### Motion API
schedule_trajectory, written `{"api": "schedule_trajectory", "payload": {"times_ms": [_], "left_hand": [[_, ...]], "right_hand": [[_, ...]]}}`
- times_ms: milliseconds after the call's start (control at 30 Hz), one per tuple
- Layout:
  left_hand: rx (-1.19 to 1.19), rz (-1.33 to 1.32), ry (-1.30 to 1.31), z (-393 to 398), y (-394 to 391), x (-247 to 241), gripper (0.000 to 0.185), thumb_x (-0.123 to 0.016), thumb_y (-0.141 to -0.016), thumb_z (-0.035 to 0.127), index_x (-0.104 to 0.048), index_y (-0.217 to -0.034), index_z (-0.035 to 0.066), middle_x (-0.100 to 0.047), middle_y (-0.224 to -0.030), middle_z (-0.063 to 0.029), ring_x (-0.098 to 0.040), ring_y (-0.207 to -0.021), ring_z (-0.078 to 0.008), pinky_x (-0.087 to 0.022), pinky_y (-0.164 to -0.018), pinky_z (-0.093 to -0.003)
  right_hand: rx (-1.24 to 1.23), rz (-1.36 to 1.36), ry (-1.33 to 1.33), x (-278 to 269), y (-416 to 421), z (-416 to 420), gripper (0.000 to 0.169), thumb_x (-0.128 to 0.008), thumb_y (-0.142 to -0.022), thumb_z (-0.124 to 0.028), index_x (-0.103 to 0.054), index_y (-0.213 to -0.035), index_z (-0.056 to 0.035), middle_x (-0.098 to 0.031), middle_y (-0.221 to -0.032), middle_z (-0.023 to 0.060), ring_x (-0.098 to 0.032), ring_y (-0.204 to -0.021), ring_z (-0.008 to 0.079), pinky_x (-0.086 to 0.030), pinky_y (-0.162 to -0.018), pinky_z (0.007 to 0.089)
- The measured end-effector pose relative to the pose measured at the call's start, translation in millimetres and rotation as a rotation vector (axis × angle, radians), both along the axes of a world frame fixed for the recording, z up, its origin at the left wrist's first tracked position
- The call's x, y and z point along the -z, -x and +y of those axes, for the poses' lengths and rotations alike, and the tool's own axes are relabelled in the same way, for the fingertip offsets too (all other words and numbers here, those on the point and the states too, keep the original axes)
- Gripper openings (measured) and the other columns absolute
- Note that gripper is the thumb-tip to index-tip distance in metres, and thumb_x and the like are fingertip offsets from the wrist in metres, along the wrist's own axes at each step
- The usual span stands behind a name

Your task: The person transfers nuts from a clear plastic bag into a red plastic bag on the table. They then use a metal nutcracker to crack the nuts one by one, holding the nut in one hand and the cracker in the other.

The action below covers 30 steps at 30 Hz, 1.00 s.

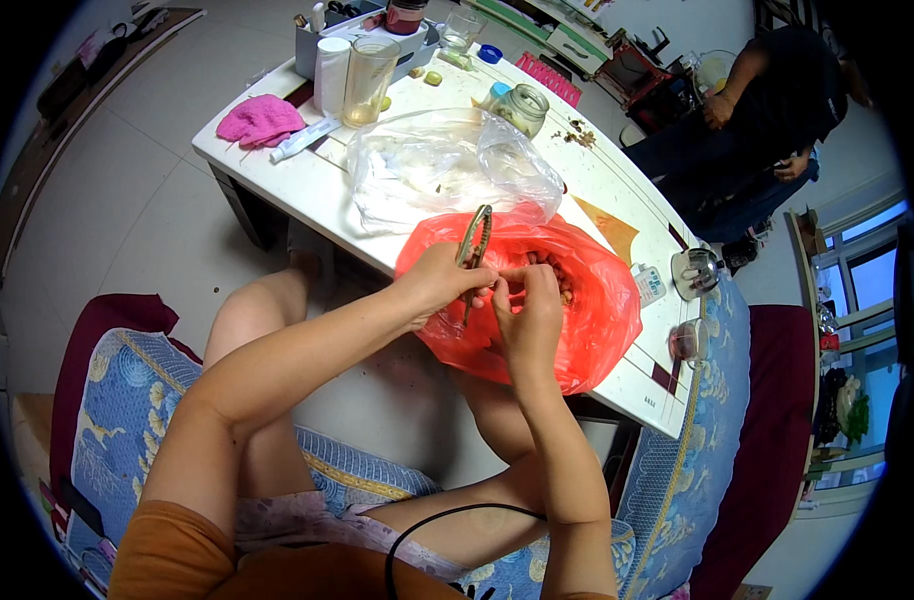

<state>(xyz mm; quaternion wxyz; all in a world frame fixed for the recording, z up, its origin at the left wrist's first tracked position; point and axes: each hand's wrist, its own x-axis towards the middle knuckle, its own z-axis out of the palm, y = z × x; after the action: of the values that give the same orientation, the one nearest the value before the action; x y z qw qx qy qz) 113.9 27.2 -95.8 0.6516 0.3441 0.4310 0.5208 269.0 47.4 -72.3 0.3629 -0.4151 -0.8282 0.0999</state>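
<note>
A red plastic bag (607,330) lies open at the near edge of the white table, with several small brown nuts (566,281) inside. Over the bag, my left hand (446,281) is closed around a metal plier-like tool (476,236), its ends sticking out above and below the fingers. My right hand (532,307) meets the left one at the fingertips, thumb and forefinger pinched together; whatever may be between them is too small to tell. Behind the red bag a clear plastic bag (434,172) lies crumpled.
On the white table (652,390) stand a glass jar (521,109), a tall cup (371,79), a grey organizer (303,49) and a metal-topped pot (693,274). A pink cloth (258,120) and a tube (305,139) lie far left. Another person (772,112) is beyond the table at right.
</note>
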Motion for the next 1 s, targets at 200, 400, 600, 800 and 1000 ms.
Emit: {"api": "schedule_trajectory", "payload": {"times_ms": [200, 400, 600, 800, 1000], "left_hand": [[0.007, -0.01, -0.024, 0.3, -0.1, 3.0, 0.017, -0.066, -0.09, 0.014, -0.065, -0.084, -0.002, -0.064, -0.072, -0.0067, -0.062, -0.064, -0.0137, -0.049, -0.062, -0.0263], [0.0, 0.025, -0.061, 0.8, -1.3, 5.0, 0.014, -0.064, -0.09, 0.012, -0.064, -0.084, 0.0, -0.063, -0.073, -0.0061, -0.061, -0.065, -0.0132, -0.049, -0.064, -0.0264], [-0.004, 0.094, -0.123, 1.6, -4.8, 7.3, 0.013, -0.063, -0.09, 0.011, -0.063, -0.085, 0.0, -0.062, -0.073, -0.0053, -0.06, -0.065, -0.0124, -0.049, -0.064, -0.0267], [-0.018, 0.13, -0.163, 2.3, -5.1, 8.7, 0.012, -0.062, -0.091, 0.01, -0.062, -0.085, -0.001, -0.062, -0.073, -0.0055, -0.06, -0.065, -0.0126, -0.049, -0.063, -0.0269], [-0.028, 0.146, -0.144, 2.0, -5.6, 7.3, 0.012, -0.063, -0.09, 0.01, -0.062, -0.085, -0.001, -0.062, -0.073, -0.0058, -0.06, -0.066, -0.0125, -0.049, -0.063, -0.0269]], "right_hand": [[0.006, -0.014, -0.026, 5.1, 0.8, 0.8, 0.015, -0.067, -0.077, 0.002, -0.055, -0.086, -0.0007, -0.054, -0.082, 0.0146, -0.055, -0.077, 0.0314, -0.045, -0.07, 0.0419], [-0.016, 0.008, -0.034, 3.9, 1.3, 0.3, 0.016, -0.067, -0.078, 0.002, -0.055, -0.087, -0.0009, -0.054, -0.082, 0.0145, -0.055, -0.076, 0.0313, -0.046, -0.068, 0.0412], [-0.018, 0.022, -0.035, 2.9, 0.6, -0.2, 0.016, -0.067, -0.078, 0.002, -0.055, -0.087, -0.001, -0.054, -0.083, 0.0143, -0.056, -0.075, 0.0309, -0.047, -0.068, 0.0407], [-0.015, 0.013, -0.047, 1.2, 1.1, -0.2, 0.015, -0.067, -0.078, 0.002, -0.056, -0.087, -0.0006, -0.055, -0.083, 0.0139, -0.057, -0.075, 0.0301, -0.047, -0.067, 0.0403], [-0.008, 0.026, -0.035, -1.0, 2.0, -2.1, 0.013, -0.067, -0.079, 0.002, -0.057, -0.086, -0.0002, -0.055, -0.083, 0.0138, -0.058, -0.075, 0.0292, -0.048, -0.067, 0.0395]]}}
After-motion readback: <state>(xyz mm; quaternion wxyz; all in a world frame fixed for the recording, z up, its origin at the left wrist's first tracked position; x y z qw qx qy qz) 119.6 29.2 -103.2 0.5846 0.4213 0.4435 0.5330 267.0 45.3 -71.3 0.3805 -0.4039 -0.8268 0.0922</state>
